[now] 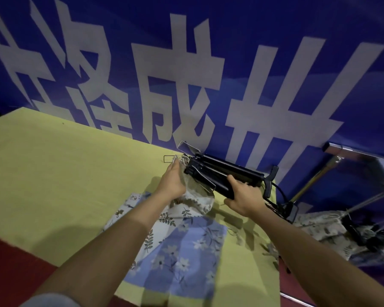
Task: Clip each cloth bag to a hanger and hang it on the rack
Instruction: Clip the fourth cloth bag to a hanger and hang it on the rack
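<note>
My right hand [244, 197] grips a bundle of black clip hangers [226, 173] above the far edge of the yellow table [53, 173]. My left hand [173, 182] holds the top of a pale patterned cloth bag [197, 196] against the hangers' left end, where wire clips [187, 147] stick out. The bag hangs down from there onto the table. A blue and white floral cloth bag [177, 251] lies flat on the table below my arms.
A metal rack [353, 156] stands at the right, beyond the table edge, with a hanger and patterned bag [324, 227] hanging low on it. A blue banner with large white characters [186, 74] fills the wall behind. Red floor [9, 273] shows at lower left.
</note>
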`<state>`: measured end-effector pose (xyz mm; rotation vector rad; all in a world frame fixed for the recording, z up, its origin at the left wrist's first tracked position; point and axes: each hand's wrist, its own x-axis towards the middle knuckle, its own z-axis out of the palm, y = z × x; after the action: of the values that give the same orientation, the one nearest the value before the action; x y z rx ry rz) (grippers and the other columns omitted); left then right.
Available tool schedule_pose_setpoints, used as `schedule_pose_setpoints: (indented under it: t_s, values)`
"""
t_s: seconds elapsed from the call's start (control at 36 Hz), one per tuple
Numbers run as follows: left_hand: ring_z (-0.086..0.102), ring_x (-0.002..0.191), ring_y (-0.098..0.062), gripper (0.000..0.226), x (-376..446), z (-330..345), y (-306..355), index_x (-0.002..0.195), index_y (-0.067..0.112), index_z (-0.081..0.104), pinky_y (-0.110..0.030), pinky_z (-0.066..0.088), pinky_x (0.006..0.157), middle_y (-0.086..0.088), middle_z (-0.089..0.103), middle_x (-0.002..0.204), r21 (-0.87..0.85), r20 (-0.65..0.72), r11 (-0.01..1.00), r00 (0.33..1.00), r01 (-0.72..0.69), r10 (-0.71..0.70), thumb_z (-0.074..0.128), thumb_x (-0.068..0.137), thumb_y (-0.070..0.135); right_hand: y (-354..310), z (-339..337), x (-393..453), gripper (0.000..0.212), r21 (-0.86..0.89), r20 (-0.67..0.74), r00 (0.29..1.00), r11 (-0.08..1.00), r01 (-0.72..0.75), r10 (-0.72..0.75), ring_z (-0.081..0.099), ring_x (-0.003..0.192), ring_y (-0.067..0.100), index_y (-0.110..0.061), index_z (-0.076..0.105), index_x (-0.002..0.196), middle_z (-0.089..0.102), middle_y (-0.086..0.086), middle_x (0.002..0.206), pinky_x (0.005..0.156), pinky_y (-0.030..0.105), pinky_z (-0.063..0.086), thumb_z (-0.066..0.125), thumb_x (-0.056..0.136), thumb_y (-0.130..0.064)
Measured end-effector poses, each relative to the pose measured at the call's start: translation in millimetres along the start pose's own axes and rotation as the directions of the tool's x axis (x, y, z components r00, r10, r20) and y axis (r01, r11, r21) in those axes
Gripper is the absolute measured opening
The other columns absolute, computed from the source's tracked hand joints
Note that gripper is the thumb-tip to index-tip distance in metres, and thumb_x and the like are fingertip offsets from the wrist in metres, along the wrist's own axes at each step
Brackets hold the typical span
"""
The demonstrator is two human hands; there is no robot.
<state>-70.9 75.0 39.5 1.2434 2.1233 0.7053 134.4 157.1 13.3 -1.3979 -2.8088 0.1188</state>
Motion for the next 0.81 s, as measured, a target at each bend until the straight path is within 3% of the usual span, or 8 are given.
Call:
schedule_pose_setpoints:
  t_s: [0.11,0.17,0.33,0.39,0.47,0.53,0.69,0.81]
  values:
    - [0.025,0.144,-0.024,0.098,0.2,-5.6,-2.5,0.152,0.02,-0.001,-0.024,0.041,0.094,0.003,0.005,0.16,0.028,0.018,0.999,0.999,-0.036,0.036,0.058,0.081,-0.009,-3.9,3.9,-7.0,0.063,-0.053,0.034,0.999,0.998,0.045,-0.043,0.061,0.099,0.033,-0.022,0.028,0.139,0.059,0.006,0.117,0.068,0.035,0.041,0.054,0.084,-0.038]
    - [0.023,0.144,-0.025,0.1,0.5,-6.2,-3.6,0.152,0.022,0.0,-0.032,0.036,0.109,0.003,0.005,0.161,0.084,0.047,0.994,0.997,-0.067,0.064,0.066,0.08,-0.001,-7.0,3.2,-8.8,0.06,-0.084,0.032,0.995,0.992,0.094,-0.092,0.061,0.099,0.032,-0.024,0.032,0.137,0.058,0.005,0.117,0.068,0.034,0.043,0.054,0.084,-0.036]
    - [0.031,0.138,-0.031,0.098,-6.9,-3.6,2.5,0.152,0.028,0.002,-0.044,0.044,0.103,0.009,0.008,0.16,0.223,0.18,0.967,0.98,-0.123,0.084,0.054,0.077,-0.008,-20.9,-5.3,-4.8,0.049,-0.229,0.037,0.979,0.952,0.202,-0.199,0.054,0.108,0.031,-0.021,0.039,0.128,0.057,0.008,0.115,0.083,0.037,0.039,0.057,0.082,-0.024]
    - [0.028,0.138,-0.032,0.1,-8.1,-0.3,2.4,0.151,0.028,0.002,-0.045,0.042,0.105,0.008,0.01,0.159,0.219,0.209,0.966,0.973,-0.139,0.093,0.06,0.076,-0.005,-24.6,-10.6,-1.4,0.048,-0.298,-0.022,0.968,0.926,0.231,-0.248,0.058,0.099,0.03,-0.019,0.047,0.121,0.06,0.009,0.105,0.081,0.038,0.037,0.064,0.076,-0.021]
    - [0.022,0.139,-0.033,0.102,-11.3,2.9,2.8,0.152,0.026,0.004,-0.045,0.035,0.11,0.007,0.016,0.158,0.22,0.205,0.959,0.97,-0.177,0.132,0.069,0.076,0.006,-28.5,-19.3,2.6,0.053,-0.447,-0.113,0.943,0.864,0.233,-0.313,0.059,0.063,0.025,-0.018,0.063,0.093,0.059,0.004,0.07,0.067,0.035,0.034,0.08,0.043,-0.019]
    - [0.027,0.131,-0.033,0.099,-14.7,4.5,4.6,0.152,0.026,0.007,-0.042,0.034,0.106,0.004,0.026,0.154,0.254,0.19,0.942,0.966,-0.219,0.174,0.071,0.076,0.017,-28.4,-22.6,4.5,0.055,-0.479,-0.158,0.911,0.836,0.267,-0.381,0.055,0.057,0.025,-0.016,0.065,0.09,0.056,0.003,0.065,0.067,0.036,0.026,0.079,0.037,-0.013]
    - [0.034,0.112,-0.024,0.08,-14.8,19.4,11.8,0.139,0.026,0.033,-0.034,0.03,0.087,0.004,0.047,0.131,0.356,0.079,0.891,0.959,-0.282,0.272,0.072,0.071,0.04,-32.0,-33.6,9.7,0.044,-0.497,-0.3,0.794,0.797,0.343,-0.528,0.056,0.066,0.025,-0.012,0.064,0.097,0.057,0.003,0.073,0.071,0.034,0.026,0.077,0.055,-0.006]
    - [0.045,0.112,-0.026,0.043,-13.0,27.3,20.2,0.113,0.017,0.049,-0.035,0.029,0.086,-0.002,0.055,0.114,0.348,-0.035,0.907,0.964,-0.237,0.265,0.064,0.08,0.039,-29.6,-36.2,15.0,0.032,-0.504,-0.391,0.693,0.771,0.39,-0.606,0.059,0.076,0.025,-0.012,0.063,0.1,0.06,0.003,0.082,0.076,0.033,0.029,0.065,0.068,-0.006]
